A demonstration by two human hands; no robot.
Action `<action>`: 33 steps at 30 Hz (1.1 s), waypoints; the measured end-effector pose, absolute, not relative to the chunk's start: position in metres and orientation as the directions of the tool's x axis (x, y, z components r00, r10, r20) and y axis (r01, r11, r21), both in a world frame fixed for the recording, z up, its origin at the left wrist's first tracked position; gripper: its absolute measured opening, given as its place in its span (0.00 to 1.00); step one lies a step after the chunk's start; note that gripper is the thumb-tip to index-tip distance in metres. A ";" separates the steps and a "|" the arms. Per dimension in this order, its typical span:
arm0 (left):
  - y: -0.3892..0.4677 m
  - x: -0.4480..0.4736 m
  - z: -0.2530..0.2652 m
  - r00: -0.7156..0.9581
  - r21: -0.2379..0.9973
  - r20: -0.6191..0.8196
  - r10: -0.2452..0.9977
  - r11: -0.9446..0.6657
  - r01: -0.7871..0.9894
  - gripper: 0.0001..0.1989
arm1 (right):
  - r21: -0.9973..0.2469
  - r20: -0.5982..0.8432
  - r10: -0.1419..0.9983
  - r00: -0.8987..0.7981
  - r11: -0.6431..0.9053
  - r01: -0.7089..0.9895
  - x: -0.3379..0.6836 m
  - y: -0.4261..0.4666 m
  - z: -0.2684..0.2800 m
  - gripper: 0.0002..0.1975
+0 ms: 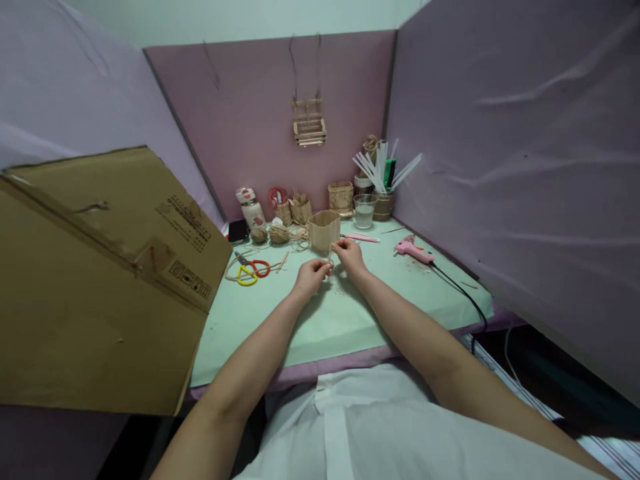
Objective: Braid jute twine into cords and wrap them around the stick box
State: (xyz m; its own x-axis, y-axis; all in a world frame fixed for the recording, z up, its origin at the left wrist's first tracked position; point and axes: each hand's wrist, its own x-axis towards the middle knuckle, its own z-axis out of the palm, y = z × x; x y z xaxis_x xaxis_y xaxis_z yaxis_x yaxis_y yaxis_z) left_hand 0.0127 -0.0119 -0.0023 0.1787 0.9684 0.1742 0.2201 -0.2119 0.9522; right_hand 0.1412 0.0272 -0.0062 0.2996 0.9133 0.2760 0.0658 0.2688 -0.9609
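Observation:
Near the middle of the green-covered table [240,337], my left hand [311,275] and my right hand [349,256] almost meet. Both are closed in a pinch on a thin tan piece of twine [331,255], which runs between the fingertips; its ends are too small to make out. Just behind my hands stands a container made of wooden sticks [324,231], open at the top. To the left of my left hand lie scissors [253,270] with red and yellow handles, beside a short wooden stick [283,261].
A pink glue gun [414,251] with a black cord lies at right. Twine balls [279,234], a bottle [251,210], a clear cup of water [365,212] and a pot of white sticks [383,205] line the back. A big cardboard sheet [110,280] leans at left.

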 end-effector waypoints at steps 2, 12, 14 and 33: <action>-0.013 0.012 -0.002 0.168 0.978 0.134 0.977 -0.157 0.134 0.11 | -0.953 0.296 0.924 0.241 0.301 0.017 0.145 0.025 -0.002 0.10; -0.013 0.005 -0.003 0.217 0.997 0.027 0.976 -0.011 -0.076 0.13 | -0.946 0.278 0.955 0.106 0.291 -0.144 0.139 0.014 0.013 0.11; -0.013 0.005 -0.003 0.219 0.994 0.028 0.975 -0.004 -0.110 0.12 | -0.949 0.273 0.957 0.092 0.284 -0.137 0.139 0.013 0.013 0.11; -0.003 0.000 -0.003 0.108 0.985 0.157 0.982 -0.148 -0.089 0.17 | -0.957 0.177 0.983 -0.043 0.162 -0.239 0.140 0.018 0.008 0.21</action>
